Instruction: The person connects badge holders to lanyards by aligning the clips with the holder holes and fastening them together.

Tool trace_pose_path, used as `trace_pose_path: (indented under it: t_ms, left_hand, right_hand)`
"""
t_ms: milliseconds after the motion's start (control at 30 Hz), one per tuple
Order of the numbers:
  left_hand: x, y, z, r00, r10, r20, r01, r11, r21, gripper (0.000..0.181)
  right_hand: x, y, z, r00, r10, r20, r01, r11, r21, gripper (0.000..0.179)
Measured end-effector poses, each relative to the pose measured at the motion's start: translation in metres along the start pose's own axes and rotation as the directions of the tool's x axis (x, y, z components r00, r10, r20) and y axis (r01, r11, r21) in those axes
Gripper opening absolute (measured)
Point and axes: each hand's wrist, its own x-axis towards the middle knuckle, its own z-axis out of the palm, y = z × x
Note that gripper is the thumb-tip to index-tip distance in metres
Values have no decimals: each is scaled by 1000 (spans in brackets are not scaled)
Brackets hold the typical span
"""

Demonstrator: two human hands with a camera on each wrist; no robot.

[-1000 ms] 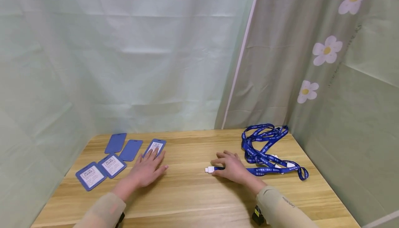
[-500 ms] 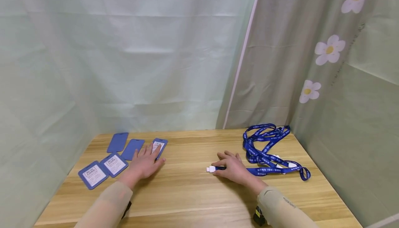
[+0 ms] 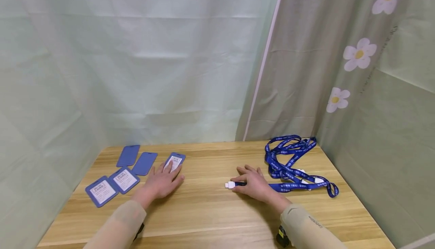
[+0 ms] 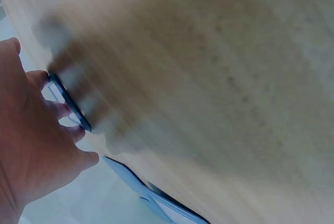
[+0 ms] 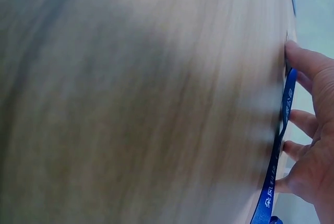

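Note:
My left hand point(image 3: 159, 183) rests its spread fingers on a blue badge holder point(image 3: 178, 157) with a white printed card, lying flat. The left wrist view catches this badge holder point(image 4: 68, 101) edge-on under the fingertips; the thumb stays apart from it. At centre right, my right hand point(image 3: 252, 183) pinches a blue lanyard point(image 3: 283, 186) between thumb and forefinger, just behind its white plastic end point(image 3: 230, 185). The strap of this lanyard point(image 5: 271, 166) runs beneath the hand in the right wrist view, where the pinch itself is partly hidden.
Two card-showing badge holders point(image 3: 102, 191) overlap at the left. Two plain blue ones, the nearer a badge holder point(image 3: 145, 163), lie behind them. A tangled heap of lanyards point(image 3: 283, 158) lies at the right back of the wooden table point(image 3: 204, 218). Curtains point(image 3: 176, 60) enclose the back and sides.
Under my left fingers the badge holder has slid slightly to the right across the table. My right hand stays where it was on the lanyard.

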Motion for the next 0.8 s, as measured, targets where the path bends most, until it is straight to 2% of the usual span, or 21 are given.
trace_pose_path:
  t_ms: [233, 500, 800]
  left_hand:
    - [-12, 6, 2, 998, 54, 7, -54, 998, -16, 67]
    - [-21, 13, 10, 992, 121, -31, -122, 992, -42, 64]
    - [-33, 25, 9, 988, 156, 5, -156, 988, -7, 63]
  right_hand:
    - [-1, 1, 1, 1000, 5, -2, -5, 1000, 9, 38]
    - [0, 2, 1, 1000, -7, -15, 7, 1000, 6, 37]
    - [0, 3, 2, 1000, -10, -21, 10, 1000, 1, 36]
